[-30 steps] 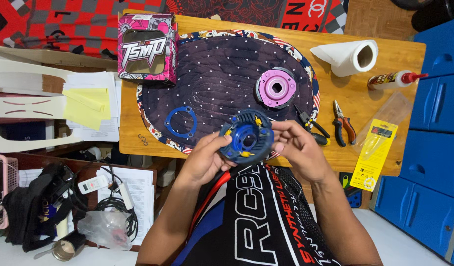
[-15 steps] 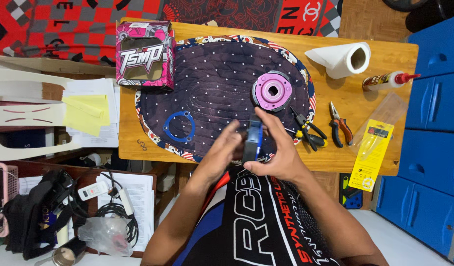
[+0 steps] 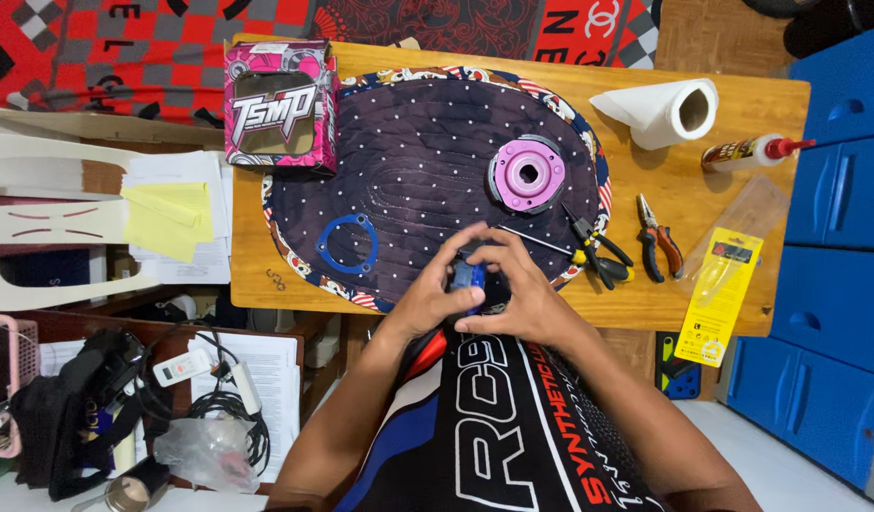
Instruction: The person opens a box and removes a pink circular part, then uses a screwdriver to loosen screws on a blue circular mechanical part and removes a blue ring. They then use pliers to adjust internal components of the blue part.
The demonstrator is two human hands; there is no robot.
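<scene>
Both my hands grip a round blue machine part (image 3: 468, 276) at the near edge of a dark dotted oval mat (image 3: 418, 152). It is turned on edge, so only a sliver of blue shows between my fingers. My left hand (image 3: 435, 289) wraps it from the left and my right hand (image 3: 522, 289) covers it from the right. A thin blue ring plate (image 3: 347, 245) lies flat on the mat to the left of my hands. A pink round hub (image 3: 527, 173) rests on the mat beyond my right hand.
On the wooden table (image 3: 721, 104) lie a pink box (image 3: 278, 106), a paper towel roll (image 3: 664, 112), a glue bottle (image 3: 752, 152), pliers (image 3: 659, 248), a screwdriver and cutters (image 3: 588, 251) and a yellow packet (image 3: 719, 294). Blue drawers (image 3: 840, 237) stand right, a white chair (image 3: 67, 237) left.
The blue part lay face up between my hands a second ago. I have tipped it onto its edge and closed both hands around it, hiding most of it.
</scene>
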